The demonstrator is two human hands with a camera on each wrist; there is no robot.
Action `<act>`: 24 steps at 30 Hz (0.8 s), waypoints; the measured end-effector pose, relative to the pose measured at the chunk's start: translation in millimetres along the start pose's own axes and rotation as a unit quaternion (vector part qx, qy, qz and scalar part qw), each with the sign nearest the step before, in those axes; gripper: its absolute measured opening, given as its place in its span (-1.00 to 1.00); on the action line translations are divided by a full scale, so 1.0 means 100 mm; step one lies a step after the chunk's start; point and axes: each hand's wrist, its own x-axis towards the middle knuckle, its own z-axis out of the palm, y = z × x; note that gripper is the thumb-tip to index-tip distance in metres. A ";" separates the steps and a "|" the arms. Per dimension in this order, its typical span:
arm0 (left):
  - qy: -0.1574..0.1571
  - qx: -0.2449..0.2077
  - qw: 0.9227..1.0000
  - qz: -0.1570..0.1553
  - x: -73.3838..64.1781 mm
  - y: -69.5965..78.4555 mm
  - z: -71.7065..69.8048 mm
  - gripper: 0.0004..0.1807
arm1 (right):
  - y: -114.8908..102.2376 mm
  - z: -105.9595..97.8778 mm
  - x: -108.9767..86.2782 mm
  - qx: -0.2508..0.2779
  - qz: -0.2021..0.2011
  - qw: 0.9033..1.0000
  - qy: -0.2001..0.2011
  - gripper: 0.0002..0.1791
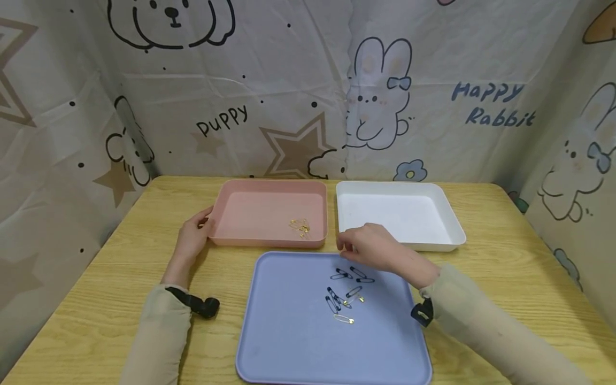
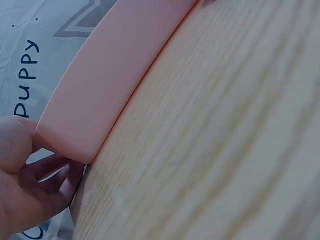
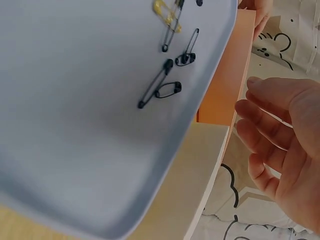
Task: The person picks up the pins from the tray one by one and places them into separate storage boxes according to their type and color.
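My left hand (image 1: 192,235) holds the left side of the pink tray (image 1: 269,244); the left wrist view shows thumb and fingers (image 2: 50,182) around its corner. Inside that tray, at the right, lies a small heap of gold safety pins (image 1: 301,228). My right hand (image 1: 370,247) is above the far edge of the blue tray (image 1: 284,342), near the white tray's front left corner. Its fingers (image 3: 262,122) are loosely bent, with nothing visible between them. Several black safety pins (image 1: 337,299) and a few gold safety pins (image 1: 344,319) lie on the blue tray.
The white tray (image 1: 399,200) stands at the back right, beside the pink one with a narrow gap between. All three trays sit on a wooden table (image 1: 495,278). A printed cloth (image 1: 298,69) hangs behind and at both sides.
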 end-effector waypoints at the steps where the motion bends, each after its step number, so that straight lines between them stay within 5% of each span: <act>1: 0.000 -0.001 1.000 -0.001 0.00 0.00 0.00 -0.51 | 0.00 0.01 -0.02 0.001 -0.002 1.000 0.000 -0.96; 24: -0.008 -0.011 1.000 -0.006 0.02 -0.02 0.00 -0.50 | 0.08 0.25 -0.40 0.076 -0.085 0.989 -0.091 -0.86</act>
